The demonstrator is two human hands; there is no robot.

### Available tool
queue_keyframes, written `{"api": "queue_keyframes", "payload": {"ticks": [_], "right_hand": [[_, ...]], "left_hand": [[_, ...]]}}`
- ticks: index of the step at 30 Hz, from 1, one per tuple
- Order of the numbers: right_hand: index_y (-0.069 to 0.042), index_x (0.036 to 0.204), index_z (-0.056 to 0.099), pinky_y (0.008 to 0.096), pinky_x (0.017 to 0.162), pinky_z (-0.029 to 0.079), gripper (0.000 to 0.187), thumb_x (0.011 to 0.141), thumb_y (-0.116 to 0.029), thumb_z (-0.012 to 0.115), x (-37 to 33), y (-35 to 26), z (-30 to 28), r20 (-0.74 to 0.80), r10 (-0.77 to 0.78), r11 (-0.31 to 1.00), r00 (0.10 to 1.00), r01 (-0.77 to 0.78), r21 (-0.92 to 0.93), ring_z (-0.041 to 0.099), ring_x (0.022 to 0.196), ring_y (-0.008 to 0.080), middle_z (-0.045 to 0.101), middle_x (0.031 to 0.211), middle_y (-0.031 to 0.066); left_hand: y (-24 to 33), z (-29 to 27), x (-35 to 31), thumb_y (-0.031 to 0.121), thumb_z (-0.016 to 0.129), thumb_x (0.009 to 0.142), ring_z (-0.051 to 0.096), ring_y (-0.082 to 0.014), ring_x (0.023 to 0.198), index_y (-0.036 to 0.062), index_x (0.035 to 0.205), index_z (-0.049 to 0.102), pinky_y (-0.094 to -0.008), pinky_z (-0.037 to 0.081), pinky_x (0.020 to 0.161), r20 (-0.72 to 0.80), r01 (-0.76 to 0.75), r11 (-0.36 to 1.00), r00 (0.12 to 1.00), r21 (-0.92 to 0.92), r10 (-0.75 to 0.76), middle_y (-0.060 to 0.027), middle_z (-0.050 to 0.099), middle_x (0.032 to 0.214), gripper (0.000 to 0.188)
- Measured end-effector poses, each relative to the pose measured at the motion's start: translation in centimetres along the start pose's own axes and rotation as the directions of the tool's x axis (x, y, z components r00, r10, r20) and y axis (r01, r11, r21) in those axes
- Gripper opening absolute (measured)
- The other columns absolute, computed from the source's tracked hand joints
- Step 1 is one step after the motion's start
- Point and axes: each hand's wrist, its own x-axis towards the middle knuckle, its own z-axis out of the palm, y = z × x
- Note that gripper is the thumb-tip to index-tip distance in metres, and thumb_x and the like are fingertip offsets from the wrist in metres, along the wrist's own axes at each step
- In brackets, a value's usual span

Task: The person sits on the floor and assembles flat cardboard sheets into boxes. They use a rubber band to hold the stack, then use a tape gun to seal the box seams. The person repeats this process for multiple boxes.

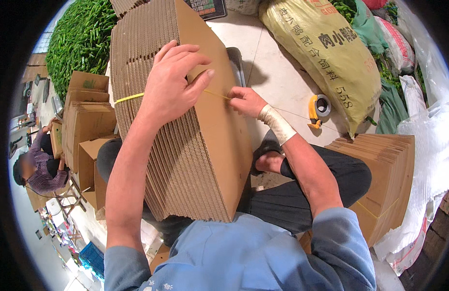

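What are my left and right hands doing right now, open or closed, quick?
Left hand: open, fingers loosely curled, over the cardboard stack.
Right hand: closed, apparently pinching the yellow strap.

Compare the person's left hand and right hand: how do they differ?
The left hand is open over the cardboard stack; the right hand pinches the yellow strap. The left hand's wrist is bare; the right hand's wears a pale wrap. Both are gloveless.
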Motion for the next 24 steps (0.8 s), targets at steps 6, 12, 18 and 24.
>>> {"api": "queue_keyframes", "payload": {"ticks": [6,12,18,24], "right_hand": [[-0.005,0.101,0.069,0.0273,0.065,0.054,0.019,0.092,-0.021,0.066,-1.0,-0.9,-0.8,0.064,0.029,0.996,0.998,-0.034,0.088,0.066,0.076,0.01,0.07,0.084,0.0011],[-0.005,0.101,0.072,0.0274,0.069,0.055,0.028,0.096,-0.032,0.068,-1.5,-1.0,-0.7,0.064,0.085,0.989,0.994,-0.092,0.118,0.068,0.079,0.0109,0.073,0.089,0.0019],[0.0,0.092,0.071,0.028,0.069,0.056,0.023,0.092,-0.023,0.067,-1.1,-0.9,-0.4,0.005,0.106,0.982,0.994,-0.106,0.155,0.069,0.075,0.0123,0.072,0.082,0.005],[0.004,0.084,0.069,0.0297,0.067,0.056,0.018,0.084,-0.013,0.064,-1.2,-1.6,0.6,-0.091,0.096,0.98,0.991,-0.078,0.186,0.068,0.07,0.0155,0.07,0.075,0.0075]], "left_hand": [[-0.4,0.2,0.0,0.021,0.07,0.095,0.061,-0.0289,0.127,0.0018,0.108,0.073,-0.0499,0.032,0.121,-0.019,-0.008,1.0,1.0,-0.016,0.008,-0.0146,0.072,0.115,0.023],[-0.3,0.1,-0.1,0.02,0.07,0.095,0.061,-0.0293,0.127,0.0012,0.107,0.073,-0.0497,0.032,0.121,-0.033,-0.01,0.999,0.999,-0.043,0.008,-0.0153,0.072,0.116,0.023],[-0.4,0.1,-0.1,0.02,0.069,0.095,0.061,-0.0293,0.127,0.0014,0.107,0.072,-0.0496,0.032,0.121,-0.034,-0.009,0.999,0.999,-0.043,0.007,-0.0153,0.072,0.116,0.023],[-0.8,0.2,-0.2,0.023,0.068,0.096,0.061,-0.0294,0.127,0.0021,0.109,0.072,-0.0498,0.032,0.121,-0.033,-0.02,1.0,0.999,-0.012,0.02,-0.0151,0.072,0.117,0.025]]}}
